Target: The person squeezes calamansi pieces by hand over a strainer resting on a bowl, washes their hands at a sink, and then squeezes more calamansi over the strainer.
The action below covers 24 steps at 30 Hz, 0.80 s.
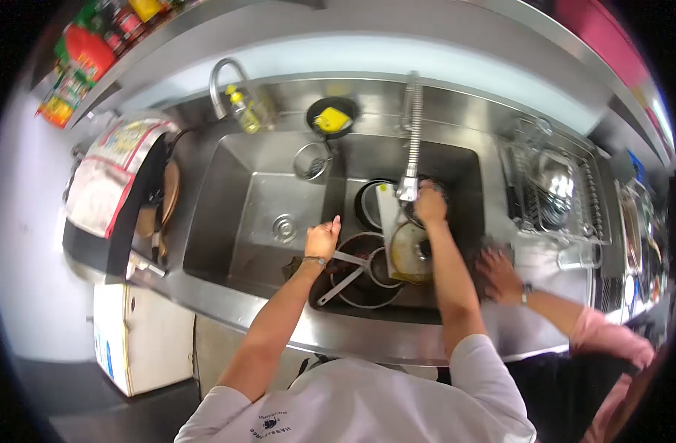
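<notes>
Our shirt [397, 399] fills 6 o'clock; dishes [556, 180] racked at 3, pots [366, 295] unracked at 5; we can't tell left hand [322, 240] or right hand [430, 205] grips.

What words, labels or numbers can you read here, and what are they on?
"HA...REE", roughly, upside down on the white shirt; its remaining letters are unclear.
Too blurred to read: print on the cloth, shelf packets and white cabinet.
</notes>
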### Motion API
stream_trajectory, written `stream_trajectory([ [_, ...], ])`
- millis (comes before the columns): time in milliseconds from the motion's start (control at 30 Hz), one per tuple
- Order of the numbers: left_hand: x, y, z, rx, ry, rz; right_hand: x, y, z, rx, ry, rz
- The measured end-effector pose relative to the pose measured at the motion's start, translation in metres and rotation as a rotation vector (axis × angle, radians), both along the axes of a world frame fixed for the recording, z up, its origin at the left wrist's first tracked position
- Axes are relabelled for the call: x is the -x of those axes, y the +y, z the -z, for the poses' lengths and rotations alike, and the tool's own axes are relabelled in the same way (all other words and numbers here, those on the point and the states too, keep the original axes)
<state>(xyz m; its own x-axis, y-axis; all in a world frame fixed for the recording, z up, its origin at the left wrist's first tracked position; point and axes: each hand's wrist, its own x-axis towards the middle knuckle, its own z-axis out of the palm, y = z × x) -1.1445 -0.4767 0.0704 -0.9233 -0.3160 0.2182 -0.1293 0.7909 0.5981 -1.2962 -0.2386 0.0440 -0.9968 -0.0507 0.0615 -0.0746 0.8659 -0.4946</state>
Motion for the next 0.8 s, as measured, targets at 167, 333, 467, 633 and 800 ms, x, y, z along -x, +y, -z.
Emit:
stream_trajectory([
  [167, -0.035, -0.052, -0.01, -0.733, 0.031, -0.324, 0.083, -0.017, -0.002, 0.237, 0.068, -0.111],
  [333, -0.089, -0.055, -0.154, -2.223, 0.319, 0.061, 0.101, -0.041, -0.008, -0.202, 0.461, -0.294],
  [467, -0.116, -0.059, -0.195, -2.308, 0.475, 0.345, 0.142, -0.041, 0.025, 0.274, 0.299, -0.299],
  [633, -0.119, -0.066, -0.176, -2.268, 0.48, 0.206, 0.205, 0.002, 0.044, -0.03, 0.705, -0.429],
  [800, -0.121, -0.027, -0.06, 0.465, -0.866, 0.065, 0.224, 0.01, 0.035, -0.08, 0.652, -0.572],
])
